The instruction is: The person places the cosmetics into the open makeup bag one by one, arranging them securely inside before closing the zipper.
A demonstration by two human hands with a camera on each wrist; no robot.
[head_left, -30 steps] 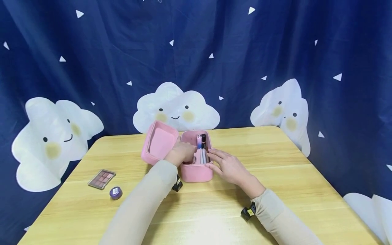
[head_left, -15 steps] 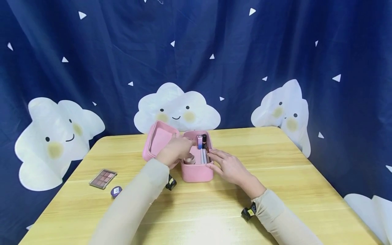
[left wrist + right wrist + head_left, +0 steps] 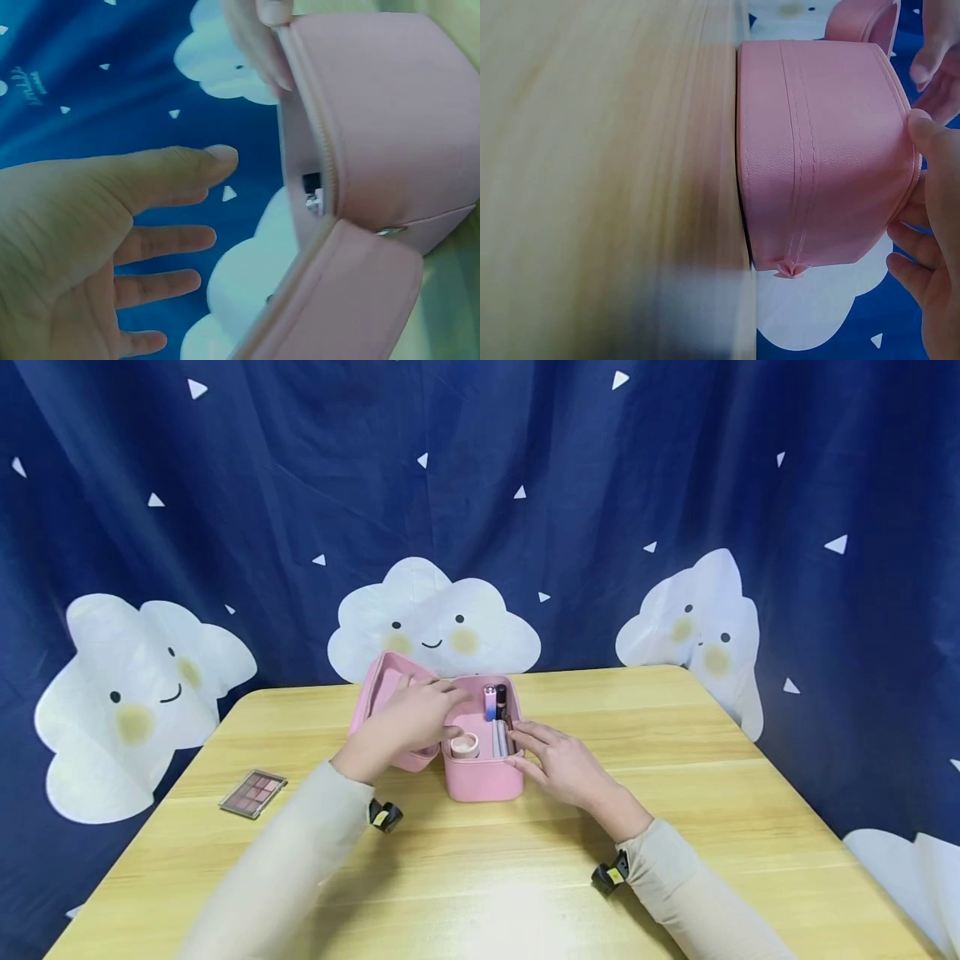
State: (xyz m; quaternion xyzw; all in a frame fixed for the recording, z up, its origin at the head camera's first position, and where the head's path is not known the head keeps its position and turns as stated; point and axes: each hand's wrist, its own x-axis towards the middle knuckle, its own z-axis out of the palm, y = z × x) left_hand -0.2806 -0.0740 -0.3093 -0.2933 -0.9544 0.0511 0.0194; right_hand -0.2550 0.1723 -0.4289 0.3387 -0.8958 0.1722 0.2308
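Inspecting from my station, I find the pink case (image 3: 485,781) upright on the table (image 3: 675,752), lid (image 3: 381,683) splayed at ten o'clock. My right hand (image 3: 570,768) grips its rim at four o'clock; I advise light, even pressure there, lest the case skid. My left hand (image 3: 408,714), fingers spread wide and holding nothing, hovers over the lid. Recommended, in my judgement: clear the lid's edge and the round jar (image 3: 465,746), inside at seven o'clock, then pinch the palette (image 3: 253,793), eight o'clock, edgewise.

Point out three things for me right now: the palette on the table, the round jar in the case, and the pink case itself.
Palette (image 3: 253,793): head view, middle of its top.
Round jar (image 3: 465,744): head view, its top.
Pink case (image 3: 485,782): head view, outer wall nearest the camera.
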